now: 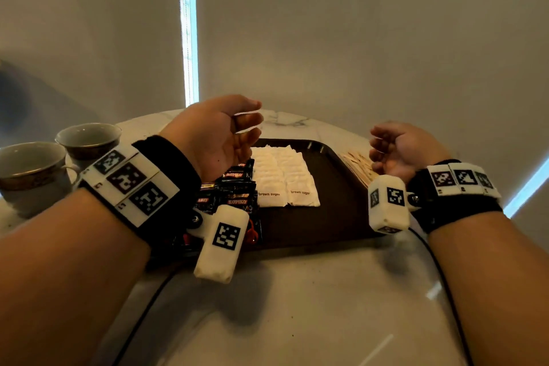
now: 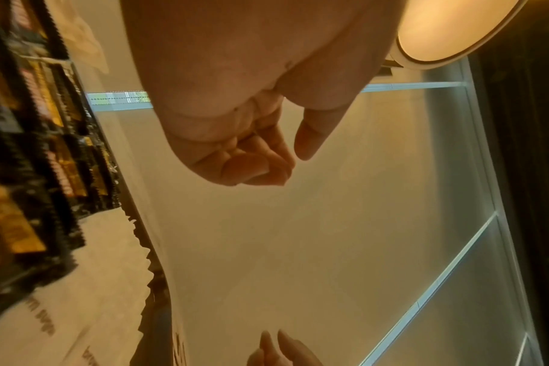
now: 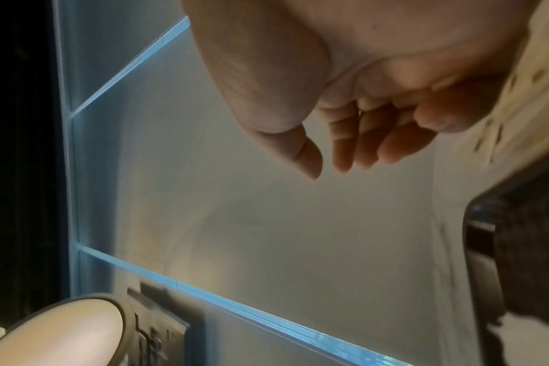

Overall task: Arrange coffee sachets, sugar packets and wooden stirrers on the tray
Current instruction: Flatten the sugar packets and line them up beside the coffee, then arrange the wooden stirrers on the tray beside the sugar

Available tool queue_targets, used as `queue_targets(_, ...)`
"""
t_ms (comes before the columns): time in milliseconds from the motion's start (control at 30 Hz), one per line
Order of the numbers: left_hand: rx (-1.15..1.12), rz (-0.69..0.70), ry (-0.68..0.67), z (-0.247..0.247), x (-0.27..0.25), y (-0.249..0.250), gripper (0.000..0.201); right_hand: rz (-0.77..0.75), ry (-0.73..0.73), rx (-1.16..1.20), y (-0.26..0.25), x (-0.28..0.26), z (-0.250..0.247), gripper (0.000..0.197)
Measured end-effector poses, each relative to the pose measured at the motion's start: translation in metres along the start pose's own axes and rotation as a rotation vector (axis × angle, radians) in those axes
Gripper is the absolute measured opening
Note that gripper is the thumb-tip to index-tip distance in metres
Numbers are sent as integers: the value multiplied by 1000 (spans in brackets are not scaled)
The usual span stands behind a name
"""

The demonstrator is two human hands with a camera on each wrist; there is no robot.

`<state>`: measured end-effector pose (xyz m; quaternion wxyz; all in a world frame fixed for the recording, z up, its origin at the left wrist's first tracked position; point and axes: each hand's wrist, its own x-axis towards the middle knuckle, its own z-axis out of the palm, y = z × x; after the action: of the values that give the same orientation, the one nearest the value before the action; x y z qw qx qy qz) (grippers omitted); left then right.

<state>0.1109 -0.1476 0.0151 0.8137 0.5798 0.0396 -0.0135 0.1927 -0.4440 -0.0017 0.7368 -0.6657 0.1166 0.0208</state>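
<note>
A: Dark brown tray on the marble desk; black coffee sachets overlapping down its left side, white sugar packets in two neat columns at the middle, right third bare.

B: Wooden stirrers off the tray, fanned on the desk just beside its right rim (partly hidden behind the right hand). Two cups well apart at the far left, outside the job.

A: Probably the stirrer step, then. Best done by gathering the bundle from both long sides, squaring the ends with a light tap against the desk, then laying it flat in the bare strip, parallel to the packet columns.

B: Worth lifting rather than sliding across the rim: thin sticks likely to scatter or ride up over the edge. Worth keeping clear of the sugar column too.

A: Now the hands. Left hand raised above the sachets, palm turned inward, thumb on top, fingers loosely bent, gripping nothing. Same from the left wrist view: relaxed curl, empty.

B: Right hand hanging over the stirrers, palm facing left, fingers softly curled, also empty; not touching the sticks, as far as visible. Both wrists level, forearms angled in toward the tray.
</note>
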Motion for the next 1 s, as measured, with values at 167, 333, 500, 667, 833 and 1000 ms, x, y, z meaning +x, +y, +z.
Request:
queue_targets(167,-17,-20,-30,17,9,3,5,-61,220,-351,-15,17,-37,17)
queue_targets(333,-48,-61,-42,11,13,-19,5,91,298,-897,-15,34,-46,51)
queue_targets(500,-61,-51,-2,-1,13,-21,8,199,169,-1236,-16,34,-20,77)
queue_targets(667,-35,-68,-14,-5,15,-21,12,312,99,-1299,-11,45,7,91)
queue_targets(833,-21,-67,-21,-6,17,-21,9,357,111,-1355,-3,61,14,95)
queue_targets(1000,-18,-64,-27,-6,19,-20,5,321,136,-1506,-2,70,7,88)
